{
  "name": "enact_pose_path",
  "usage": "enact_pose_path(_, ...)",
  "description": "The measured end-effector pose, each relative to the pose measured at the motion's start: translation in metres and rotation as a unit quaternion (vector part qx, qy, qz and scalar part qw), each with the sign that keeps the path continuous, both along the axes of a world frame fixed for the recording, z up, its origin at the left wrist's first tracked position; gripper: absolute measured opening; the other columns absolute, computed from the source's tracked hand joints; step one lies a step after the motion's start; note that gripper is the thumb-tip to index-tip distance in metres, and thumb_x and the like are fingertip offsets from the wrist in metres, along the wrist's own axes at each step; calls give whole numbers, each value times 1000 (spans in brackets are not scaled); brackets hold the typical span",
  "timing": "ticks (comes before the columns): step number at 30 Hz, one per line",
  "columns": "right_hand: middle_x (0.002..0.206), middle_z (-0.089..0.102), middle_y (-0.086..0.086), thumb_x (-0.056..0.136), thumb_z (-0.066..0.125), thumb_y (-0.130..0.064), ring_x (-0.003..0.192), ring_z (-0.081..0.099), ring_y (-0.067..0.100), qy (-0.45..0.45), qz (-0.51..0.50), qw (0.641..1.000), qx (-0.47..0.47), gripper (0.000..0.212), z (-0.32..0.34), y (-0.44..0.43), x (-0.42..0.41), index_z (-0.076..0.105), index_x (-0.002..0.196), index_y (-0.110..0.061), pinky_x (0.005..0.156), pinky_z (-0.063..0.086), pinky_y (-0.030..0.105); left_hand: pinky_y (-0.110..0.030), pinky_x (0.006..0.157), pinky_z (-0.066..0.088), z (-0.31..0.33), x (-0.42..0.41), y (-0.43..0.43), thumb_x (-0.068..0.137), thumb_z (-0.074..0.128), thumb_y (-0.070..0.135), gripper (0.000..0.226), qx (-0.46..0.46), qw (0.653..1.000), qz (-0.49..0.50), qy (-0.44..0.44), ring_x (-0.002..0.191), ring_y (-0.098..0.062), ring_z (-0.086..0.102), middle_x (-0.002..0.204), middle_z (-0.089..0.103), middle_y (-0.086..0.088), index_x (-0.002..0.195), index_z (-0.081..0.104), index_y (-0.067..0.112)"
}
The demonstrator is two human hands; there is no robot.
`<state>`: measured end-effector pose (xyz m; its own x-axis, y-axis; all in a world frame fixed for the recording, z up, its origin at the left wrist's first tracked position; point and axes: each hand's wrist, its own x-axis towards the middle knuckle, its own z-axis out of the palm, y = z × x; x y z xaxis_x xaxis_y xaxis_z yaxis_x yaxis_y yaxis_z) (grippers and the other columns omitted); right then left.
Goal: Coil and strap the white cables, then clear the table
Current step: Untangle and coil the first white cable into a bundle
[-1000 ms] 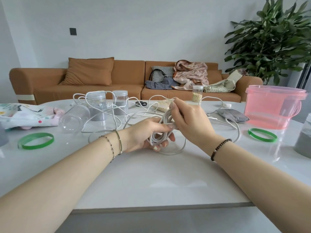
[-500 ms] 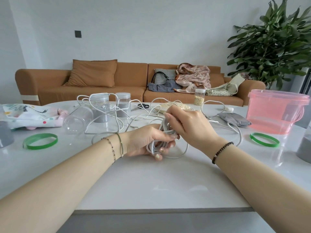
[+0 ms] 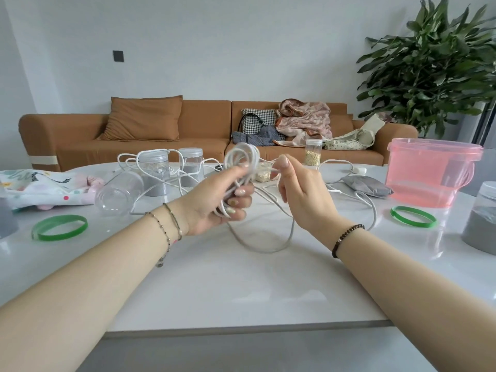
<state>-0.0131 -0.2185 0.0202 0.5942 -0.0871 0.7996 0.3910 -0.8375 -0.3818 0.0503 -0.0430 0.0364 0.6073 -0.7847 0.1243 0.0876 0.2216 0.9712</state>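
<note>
My left hand [image 3: 214, 202] is shut on a coil of white cable [image 3: 241, 157], held upright above the white table [image 3: 214, 285]. The coil's loops stick out over my fingers. My right hand [image 3: 303, 194] sits just to the right of the coil and pinches a strand of the same cable between thumb and fingers. A slack loop of that cable [image 3: 268, 248] hangs down onto the table below both hands. More tangled white cable [image 3: 150, 157] lies further back among the jars, and its run to a white plug [image 3: 358, 170] is at the far right.
Two green bands lie on the table, one left [image 3: 60, 227] and one right [image 3: 413, 216]. Clear lidded jars [image 3: 154, 173] and a tipped jar [image 3: 119, 193] stand behind. A pink tub [image 3: 429, 170], a grey pouch [image 3: 367, 185], a grey-filled jar [image 3: 483, 218] and patterned cloth [image 3: 40, 189] crowd the edges.
My left hand has lifted and turned the coil upright. My right hand has come off the coil and moved right, drawing a strand with it.
</note>
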Motion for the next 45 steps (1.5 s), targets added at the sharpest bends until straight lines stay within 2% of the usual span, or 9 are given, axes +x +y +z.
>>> enact_pose_path(6,56,49,-5,103,39,-39,60,48,20,38,-40,997,-54,28,-2,4,1,51,85,-21,58,41,37,-18,43,21,3,25,5,106,40,30,31,-200,951,235,32,47,-8,23,56,34,5,77,42,19)
enact_pose_path(11,56,51,3,100,42,-52,61,49,23,57,-75,993,-74,46,-4,3,2,54,74,-15,60,45,34,-20,44,22,4,35,11,104,42,30,30,-249,899,354,63,44,-8,27,57,36,5,76,41,20)
enact_pose_path(14,59,57,-3,97,50,-48,63,51,15,61,-86,992,-63,36,-4,-1,3,59,75,-22,59,42,32,-17,41,26,7,42,22,103,42,26,30,-274,866,404,106,46,-10,29,60,38,3,74,42,20)
enact_pose_path(22,56,55,-12,91,65,-45,63,51,15,62,-18,996,-69,19,-7,2,8,69,81,-28,59,40,31,-17,43,43,-5,28,9,99,55,44,31,-150,948,240,148,47,-7,43,59,50,3,87,58,15)
enact_pose_path(30,51,46,-14,87,69,-48,56,46,8,61,-12,994,-86,23,-7,4,7,62,70,-33,56,34,28,-20,51,43,-9,17,0,92,48,62,55,-34,983,181,22,56,-9,40,61,48,6,109,59,11)
enact_pose_path(34,46,41,-9,89,66,-48,52,42,7,63,-40,993,-87,29,-6,5,6,54,69,-32,53,30,28,-21,53,40,-11,14,-2,69,54,75,83,-11,983,184,-16,50,-8,40,59,49,8,119,58,10)
enact_pose_path(37,45,38,-7,92,64,-45,52,41,10,66,-58,993,-82,32,-6,5,6,55,68,-26,53,31,29,-19,48,38,-15,14,-3,33,75,85,106,-41,983,170,-58,51,-6,41,62,51,9,108,58,12)
enact_pose_path(42,47,36,-3,93,63,-41,52,38,15,54,-68,996,-32,34,-7,4,8,61,69,-17,52,32,30,-18,49,33,-19,15,-1,23,85,77,83,-63,982,138,-114,54,-6,38,65,48,9,79,57,24)
enact_pose_path(45,46,36,-5,92,66,-35,51,35,13,45,-58,997,19,31,-9,1,11,62,66,-19,54,36,32,-21,51,36,-19,16,-1,39,97,54,67,0,974,149,-170,56,-7,39,65,43,7,86,60,23)
